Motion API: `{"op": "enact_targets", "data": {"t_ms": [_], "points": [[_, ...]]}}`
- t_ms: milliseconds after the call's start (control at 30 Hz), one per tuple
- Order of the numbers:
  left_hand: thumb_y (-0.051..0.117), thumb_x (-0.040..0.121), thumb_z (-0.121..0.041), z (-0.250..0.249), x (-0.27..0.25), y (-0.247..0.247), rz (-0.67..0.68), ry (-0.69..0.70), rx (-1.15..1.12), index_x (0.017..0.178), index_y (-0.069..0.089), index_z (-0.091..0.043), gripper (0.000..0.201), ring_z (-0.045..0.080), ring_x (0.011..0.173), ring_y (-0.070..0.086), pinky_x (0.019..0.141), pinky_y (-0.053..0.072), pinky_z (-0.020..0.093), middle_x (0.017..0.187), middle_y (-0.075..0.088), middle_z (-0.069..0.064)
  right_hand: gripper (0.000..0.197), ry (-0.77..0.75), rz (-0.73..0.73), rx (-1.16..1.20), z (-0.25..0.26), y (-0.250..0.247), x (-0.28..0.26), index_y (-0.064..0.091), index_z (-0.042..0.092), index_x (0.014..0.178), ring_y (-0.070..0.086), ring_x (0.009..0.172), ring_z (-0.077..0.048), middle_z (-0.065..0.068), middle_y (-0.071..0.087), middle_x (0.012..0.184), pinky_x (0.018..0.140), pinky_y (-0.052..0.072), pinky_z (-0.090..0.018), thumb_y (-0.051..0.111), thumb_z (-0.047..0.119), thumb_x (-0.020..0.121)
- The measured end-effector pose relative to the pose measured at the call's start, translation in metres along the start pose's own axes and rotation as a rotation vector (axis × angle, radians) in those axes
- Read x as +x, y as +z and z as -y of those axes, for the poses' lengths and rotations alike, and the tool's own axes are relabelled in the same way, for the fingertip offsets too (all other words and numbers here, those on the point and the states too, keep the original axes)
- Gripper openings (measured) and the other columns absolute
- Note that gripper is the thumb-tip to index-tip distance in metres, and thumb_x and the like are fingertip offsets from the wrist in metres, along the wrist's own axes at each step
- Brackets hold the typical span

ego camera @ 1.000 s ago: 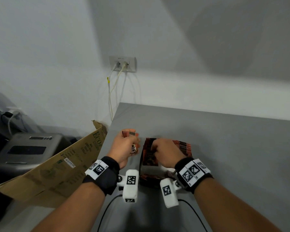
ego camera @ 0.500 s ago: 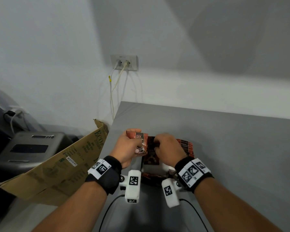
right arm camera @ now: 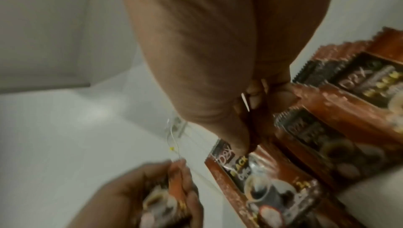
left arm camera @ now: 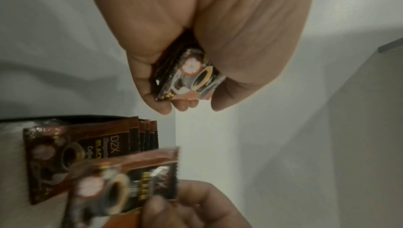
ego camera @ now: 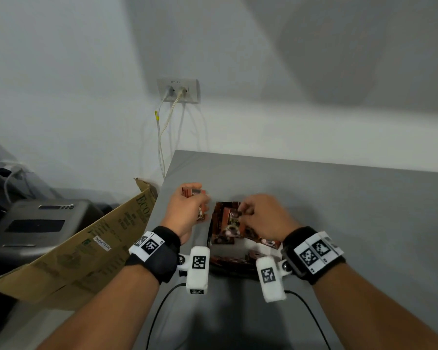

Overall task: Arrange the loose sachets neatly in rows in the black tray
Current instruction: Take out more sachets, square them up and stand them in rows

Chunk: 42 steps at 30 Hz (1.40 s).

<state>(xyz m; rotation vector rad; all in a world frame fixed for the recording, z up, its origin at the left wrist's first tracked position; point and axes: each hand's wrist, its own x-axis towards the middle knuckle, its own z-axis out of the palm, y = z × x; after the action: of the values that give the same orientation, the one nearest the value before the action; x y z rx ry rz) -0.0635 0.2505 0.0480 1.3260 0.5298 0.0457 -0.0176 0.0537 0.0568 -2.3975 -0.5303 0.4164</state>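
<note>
My left hand (ego camera: 187, 210) grips a small stack of brown coffee sachets (left arm camera: 189, 74), held just left of the black tray (ego camera: 234, 270) near the table's left edge. My right hand (ego camera: 261, 218) pinches the top of a single sachet (ego camera: 229, 223) between thumb and fingertips above the tray; the right wrist view shows the same sachet (right arm camera: 266, 183) under my thumb. A row of sachets (left arm camera: 87, 149) stands packed together in the tray, and more sachets (right arm camera: 359, 97) lie stacked further right. The tray's near rim is partly hidden behind the wrist cameras.
The grey table (ego camera: 339, 210) runs to the right and toward the white wall. A cardboard box (ego camera: 86, 243) leans off the table's left edge, a grey machine (ego camera: 36, 223) beyond it. A wall socket (ego camera: 178, 90) with cables hangs behind. Black cables (ego camera: 162, 311) trail near me.
My right hand has come away from the left hand's stack with a single sachet and moved it over the tray. The left hand drew slightly left with its stack.
</note>
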Motion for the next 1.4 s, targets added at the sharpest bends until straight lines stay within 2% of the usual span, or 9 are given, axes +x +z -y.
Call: {"op": "enact_targets", "data": {"t_ms": [100, 267, 467, 767, 967, 1100, 1200, 1300, 1400], "points": [[0.061, 0.092, -0.001, 0.003, -0.002, -0.002, 0.008, -0.010, 0.015, 0.117, 0.059, -0.017, 0.029, 0.022, 0.080, 0.060, 0.070, 0.054, 0.037, 0.098, 0.064, 0.005, 0.013, -0.078, 0.097, -0.143, 0.001, 0.028, 0.004, 0.072, 0.017, 0.099, 0.065, 0.084, -0.013, 0.008, 0.066, 0.091, 0.071, 0.045, -0.018, 0.067, 0.009, 0.090], [0.060, 0.091, 0.001, 0.009, -0.005, -0.008, 0.009, -0.032, 0.023, 0.118, 0.059, -0.016, 0.033, 0.022, 0.076, 0.060, 0.065, 0.054, 0.035, 0.097, 0.063, 0.006, 0.020, -0.064, 0.095, -0.269, 0.000, 0.050, 0.014, 0.067, 0.018, 0.093, 0.066, 0.089, -0.023, -0.004, 0.069, 0.100, 0.075, 0.056, -0.036, 0.061, 0.000, 0.087], [0.060, 0.092, 0.001, 0.012, -0.006, -0.012, 0.008, -0.035, 0.031, 0.120, 0.058, -0.014, 0.032, 0.022, 0.077, 0.060, 0.064, 0.054, 0.034, 0.099, 0.063, 0.007, 0.018, -0.055, 0.025, -0.306, 0.001, 0.054, 0.020, 0.058, 0.012, 0.086, 0.058, 0.077, -0.025, -0.006, 0.062, 0.090, 0.063, 0.044, -0.031, 0.054, -0.005, 0.087], [0.061, 0.090, 0.002, 0.015, -0.005, -0.007, 0.021, -0.049, 0.020, 0.118, 0.060, -0.015, 0.033, 0.021, 0.074, 0.061, 0.066, 0.054, 0.036, 0.096, 0.065, 0.006, 0.020, -0.054, -0.005, -0.304, 0.003, 0.057, 0.020, 0.048, 0.018, 0.090, 0.060, 0.094, -0.028, -0.007, 0.058, 0.106, 0.073, 0.041, -0.030, 0.061, 0.003, 0.090], [0.042, 0.089, 0.011, 0.010, -0.009, -0.006, 0.069, -0.088, -0.069, 0.123, 0.054, -0.010, 0.042, 0.028, 0.073, 0.063, 0.065, 0.057, 0.042, 0.097, 0.063, 0.015, 0.016, -0.076, -0.047, -0.259, 0.001, 0.047, 0.016, 0.057, 0.015, 0.100, 0.055, 0.092, -0.021, -0.002, 0.057, 0.104, 0.076, 0.039, -0.027, 0.068, 0.018, 0.090], [0.052, 0.088, 0.017, 0.006, -0.012, 0.002, 0.171, -0.066, -0.087, 0.124, 0.056, -0.009, 0.045, 0.031, 0.080, 0.068, 0.067, 0.060, 0.044, 0.107, 0.067, 0.022, 0.007, -0.034, -0.209, -0.021, 0.008, 0.020, 0.012, 0.065, 0.017, 0.093, 0.059, 0.083, -0.013, 0.004, 0.062, 0.089, 0.071, 0.043, -0.023, 0.065, 0.023, 0.090], [0.056, 0.085, 0.021, 0.002, -0.015, 0.015, 0.294, -0.022, -0.082, 0.118, 0.060, -0.010, 0.046, 0.028, 0.076, 0.068, 0.067, 0.059, 0.041, 0.100, 0.066, 0.021, 0.014, -0.027, -0.137, 0.236, 0.019, -0.004, 0.004, 0.073, 0.027, 0.103, 0.067, 0.087, -0.004, 0.011, 0.072, 0.091, 0.079, 0.052, -0.019, 0.069, 0.028, 0.089], [0.064, 0.085, 0.017, -0.001, -0.016, 0.028, 0.337, 0.034, -0.010, 0.118, 0.061, -0.013, 0.044, 0.023, 0.079, 0.070, 0.065, 0.057, 0.034, 0.098, 0.070, 0.013, 0.007, -0.057, -0.145, 0.210, 0.023, -0.027, -0.005, 0.076, 0.027, 0.090, 0.068, 0.078, 0.001, 0.010, 0.074, 0.081, 0.079, 0.056, -0.024, 0.074, 0.020, 0.088], [0.068, 0.088, 0.005, 0.001, -0.011, 0.028, 0.237, 0.016, -0.011, 0.123, 0.059, -0.015, 0.041, 0.021, 0.079, 0.066, 0.066, 0.055, 0.035, 0.106, 0.067, 0.009, 0.012, -0.010, -0.217, 0.122, 0.010, -0.048, -0.011, 0.070, 0.029, 0.086, 0.063, 0.069, 0.014, 0.015, 0.071, 0.070, 0.068, 0.047, -0.012, 0.072, 0.018, 0.090]]}}
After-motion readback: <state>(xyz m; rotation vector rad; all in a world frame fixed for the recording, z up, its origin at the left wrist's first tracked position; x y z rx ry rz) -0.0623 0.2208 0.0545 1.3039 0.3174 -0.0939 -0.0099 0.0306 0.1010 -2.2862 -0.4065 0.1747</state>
